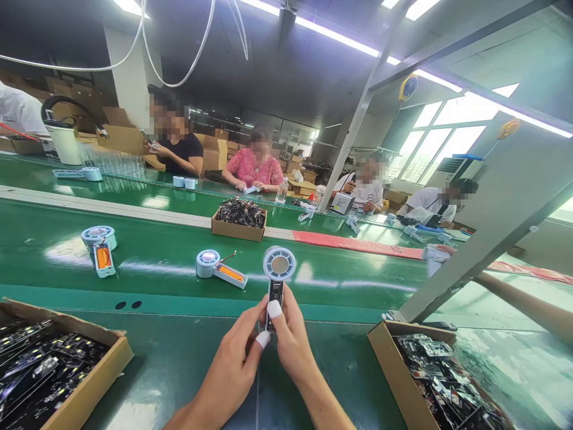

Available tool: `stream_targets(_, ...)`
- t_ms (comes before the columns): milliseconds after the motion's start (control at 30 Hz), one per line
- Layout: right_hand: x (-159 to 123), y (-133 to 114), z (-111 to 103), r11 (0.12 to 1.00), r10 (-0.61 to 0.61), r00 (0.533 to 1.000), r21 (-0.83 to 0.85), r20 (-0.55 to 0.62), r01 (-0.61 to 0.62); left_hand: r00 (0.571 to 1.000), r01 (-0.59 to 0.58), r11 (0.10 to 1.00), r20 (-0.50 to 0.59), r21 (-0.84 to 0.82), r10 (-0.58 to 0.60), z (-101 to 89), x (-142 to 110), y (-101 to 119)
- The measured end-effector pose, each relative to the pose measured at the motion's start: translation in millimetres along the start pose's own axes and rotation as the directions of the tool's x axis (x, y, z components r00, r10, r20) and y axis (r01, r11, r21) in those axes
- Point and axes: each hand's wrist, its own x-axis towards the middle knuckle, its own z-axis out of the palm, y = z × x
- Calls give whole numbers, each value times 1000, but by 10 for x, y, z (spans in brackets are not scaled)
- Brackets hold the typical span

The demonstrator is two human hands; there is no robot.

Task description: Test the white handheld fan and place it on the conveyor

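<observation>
While both hands meet at the centre of my view, I see the light-blue unit (279, 263) upright between them, its round head at twelve o'clock and its handle pointing to six. The fingers of my left hand (224, 367) are closed around the lower handle from the seven o'clock side, with the white-covered thumb (263, 339) near its bottom end. My right hand (295, 352) grips from the five o'clock side, and its covered thumb (274, 309) lies on the dark circuit board (276, 291) in the handle.

For good work here, I think the left fingers should support the handle from behind, so that the right thumb can push gently and straight. I would press near the edges of the board, not on its small parts, because a hard push in one place may bend it. If the board sits tilted, it is better to lift and align it than to force it.

At ten o'clock, another unit (205, 269) shows a thin wire (229, 258) standing out of its handle; a similar wire, I judge, could be pinched under a board. I cannot tell whether one is under mine.
</observation>
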Motion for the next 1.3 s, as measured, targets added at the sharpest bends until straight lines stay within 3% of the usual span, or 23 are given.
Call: stream_targets(1300,-9,18,-11,999,26,1000,43,2,-26,1000,-13,998,-5,56,13,1,8,-57)
